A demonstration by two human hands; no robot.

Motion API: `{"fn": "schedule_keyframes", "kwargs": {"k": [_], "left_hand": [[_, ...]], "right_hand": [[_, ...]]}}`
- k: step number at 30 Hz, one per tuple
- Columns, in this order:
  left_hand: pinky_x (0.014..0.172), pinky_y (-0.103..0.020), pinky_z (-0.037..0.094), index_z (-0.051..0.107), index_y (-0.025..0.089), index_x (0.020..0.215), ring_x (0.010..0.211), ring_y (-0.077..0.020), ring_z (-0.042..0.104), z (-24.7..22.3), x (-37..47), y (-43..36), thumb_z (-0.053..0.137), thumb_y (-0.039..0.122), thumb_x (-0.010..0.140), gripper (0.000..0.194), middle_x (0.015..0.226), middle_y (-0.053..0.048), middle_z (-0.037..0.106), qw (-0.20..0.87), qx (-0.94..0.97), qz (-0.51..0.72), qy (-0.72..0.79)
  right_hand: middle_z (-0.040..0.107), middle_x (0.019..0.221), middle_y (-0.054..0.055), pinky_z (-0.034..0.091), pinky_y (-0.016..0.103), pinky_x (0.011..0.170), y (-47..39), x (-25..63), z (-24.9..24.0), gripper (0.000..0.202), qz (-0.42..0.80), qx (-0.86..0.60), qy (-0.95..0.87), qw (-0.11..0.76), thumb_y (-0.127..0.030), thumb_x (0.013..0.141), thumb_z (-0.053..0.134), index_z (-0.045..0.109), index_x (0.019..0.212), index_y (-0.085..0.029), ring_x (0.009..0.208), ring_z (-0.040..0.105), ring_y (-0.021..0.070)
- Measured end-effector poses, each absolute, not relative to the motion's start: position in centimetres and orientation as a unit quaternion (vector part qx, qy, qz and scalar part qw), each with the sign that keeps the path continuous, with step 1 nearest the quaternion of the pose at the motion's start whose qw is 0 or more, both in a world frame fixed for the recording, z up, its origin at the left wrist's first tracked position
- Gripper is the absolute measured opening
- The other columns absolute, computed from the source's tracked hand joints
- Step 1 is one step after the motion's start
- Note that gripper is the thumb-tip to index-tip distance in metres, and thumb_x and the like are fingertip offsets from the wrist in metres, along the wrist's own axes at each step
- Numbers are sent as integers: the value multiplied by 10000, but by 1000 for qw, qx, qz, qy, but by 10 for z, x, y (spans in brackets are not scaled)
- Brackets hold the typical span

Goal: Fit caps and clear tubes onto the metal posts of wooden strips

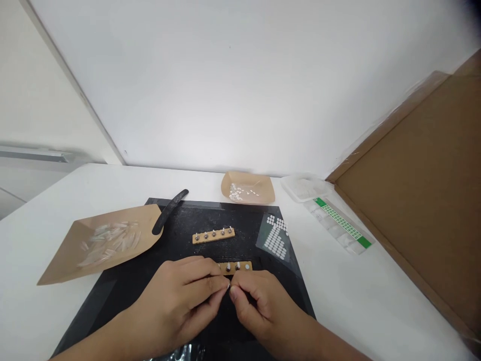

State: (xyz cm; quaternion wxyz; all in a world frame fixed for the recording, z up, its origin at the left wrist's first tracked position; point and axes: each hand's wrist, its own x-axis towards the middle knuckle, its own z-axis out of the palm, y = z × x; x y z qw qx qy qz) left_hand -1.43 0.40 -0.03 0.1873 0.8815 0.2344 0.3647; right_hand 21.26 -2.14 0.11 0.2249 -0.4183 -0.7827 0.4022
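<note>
My left hand (184, 296) is closed in a pinch, with a small whitish piece (228, 284) showing at its fingertips. Its exact kind is too small to make out. My right hand (259, 301) has thumb and index finger pressed together right beside that piece; whatever lies between them is hidden. Just beyond the fingertips lies a tan strip (233, 267) with metal posts, some topped with white, partly covered by my left hand. A second such strip (214, 235), carrying several small upright posts, lies farther back on the black mat (176, 220).
To the left, a cardboard tray (71, 240) holds clear nail tips (112, 238), with a black nail file (169, 213) across its edge. A sheet of white adhesive dots (276, 238) lies right. Behind are a small tray (265, 189) and green-edged packet (341, 225); cardboard (421, 185) stands far right.
</note>
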Motion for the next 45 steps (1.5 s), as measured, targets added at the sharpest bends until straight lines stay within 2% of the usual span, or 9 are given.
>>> {"fn": "schedule_keyframes", "kwargs": {"k": [5, 10, 13, 15, 21, 29, 34, 38, 45], "left_hand": [[706, -269, 601, 727, 196, 1018, 763, -162, 713, -4, -10, 1, 657, 28, 912, 210, 889, -38, 751, 187, 870, 382, 248], [857, -298, 637, 700, 187, 872, 695, -132, 691, -6, -5, -2, 635, -15, 874, 212, 762, -4, 704, 176, 857, 409, 260], [880, -301, 642, 696, 188, 858, 694, -128, 691, -5, -4, -3, 636, -15, 859, 211, 766, -4, 708, 188, 849, 418, 263], [859, -294, 646, 704, 189, 878, 695, -128, 686, -4, -4, -4, 645, -11, 852, 210, 781, -8, 714, 203, 843, 420, 267], [656, -214, 595, 719, 179, 949, 729, -130, 697, -1, -4, -3, 669, 2, 875, 199, 885, -42, 739, 225, 837, 416, 276], [690, -229, 608, 733, 186, 1015, 743, -137, 707, -1, -10, 1, 657, 36, 923, 192, 885, -38, 745, 226, 858, 378, 264], [761, -243, 646, 716, 174, 1097, 851, -165, 751, 1, -15, 2, 576, 105, 1002, 182, 982, -78, 753, 156, 897, 333, 244], [759, -278, 668, 690, 146, 1153, 890, -196, 766, 5, -16, 2, 539, 85, 1015, 213, 1001, -93, 755, 105, 916, 310, 231], [765, -309, 675, 690, 130, 1136, 920, -221, 771, 4, -17, 3, 541, 87, 1021, 193, 1025, -111, 754, 104, 919, 304, 228]], "right_hand": [[450, 680, -54, 309, 263, 606, -23, 211, 1, 307, 402, -418, -784, 222, -252, 1038, 453, 390, 740, -217, 610, 395, 103], [423, 663, -64, 286, 256, 587, -23, 209, 2, 290, 412, -397, -784, 239, -210, 1007, 483, 377, 737, -218, 602, 380, 97], [423, 662, -65, 290, 253, 583, -24, 208, 3, 294, 425, -390, -779, 247, -220, 1018, 478, 386, 740, -218, 597, 379, 97], [430, 667, -64, 299, 250, 594, -24, 209, 3, 292, 432, -392, -771, 254, -227, 1028, 471, 401, 745, -217, 602, 387, 97], [430, 682, -62, 303, 249, 606, -22, 210, 1, 284, 424, -409, -769, 247, -245, 1044, 461, 419, 765, -220, 608, 388, 100], [475, 706, -48, 315, 263, 629, -23, 211, 0, 292, 402, -415, -784, 225, -271, 1062, 432, 449, 776, -218, 635, 424, 111], [440, 683, -58, 285, 263, 600, -22, 211, 1, 303, 396, -426, -780, 229, -254, 1053, 445, 397, 756, -218, 608, 390, 103], [426, 670, -61, 259, 270, 587, -22, 210, 2, 303, 387, -433, -784, 220, -229, 1029, 458, 373, 739, -218, 594, 367, 102], [424, 666, -61, 254, 273, 596, -24, 205, -1, 295, 373, -445, -780, 235, -219, 1014, 458, 371, 732, -217, 596, 370, 103]]}}
